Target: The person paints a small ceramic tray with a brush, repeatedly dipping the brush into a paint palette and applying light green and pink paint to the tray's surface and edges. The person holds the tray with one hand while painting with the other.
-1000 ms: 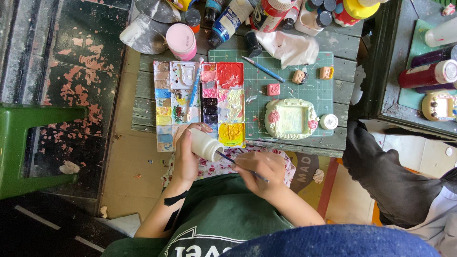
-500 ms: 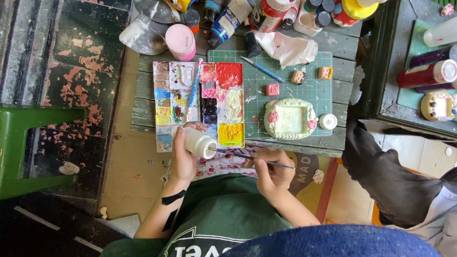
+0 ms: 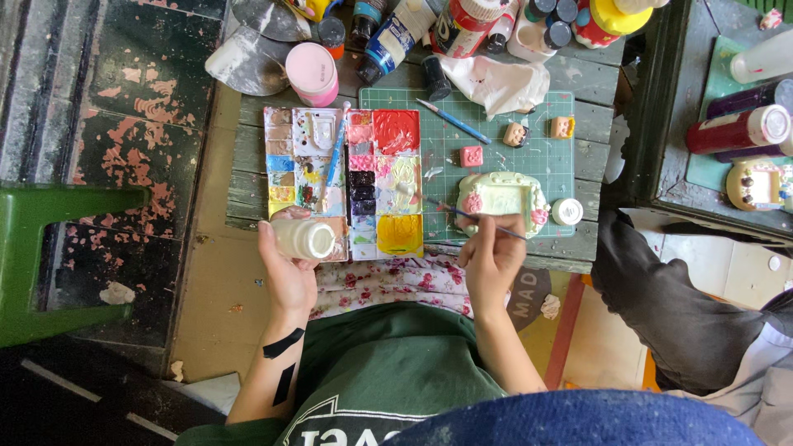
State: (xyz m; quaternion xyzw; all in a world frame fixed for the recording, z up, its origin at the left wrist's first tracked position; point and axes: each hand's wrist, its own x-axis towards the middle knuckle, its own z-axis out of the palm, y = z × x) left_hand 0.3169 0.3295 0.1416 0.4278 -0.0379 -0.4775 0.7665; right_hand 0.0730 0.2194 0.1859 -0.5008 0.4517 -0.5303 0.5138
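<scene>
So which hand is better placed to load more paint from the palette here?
Probably the right hand: it grips the paintbrush, whose tip already sits over the palette. The left hand is occupied with a small white bottle.

Two hands are at work: the left hand (image 3: 285,264) grips one small white bottle (image 3: 304,239), the right hand (image 3: 489,260) one thin brush (image 3: 462,213). Two more brushes lie on the bench, one across the single paint palette (image 3: 396,132). Three small painted figurines sit near the green mat's far edge (a fourth, larger piece at its near edge).
</scene>
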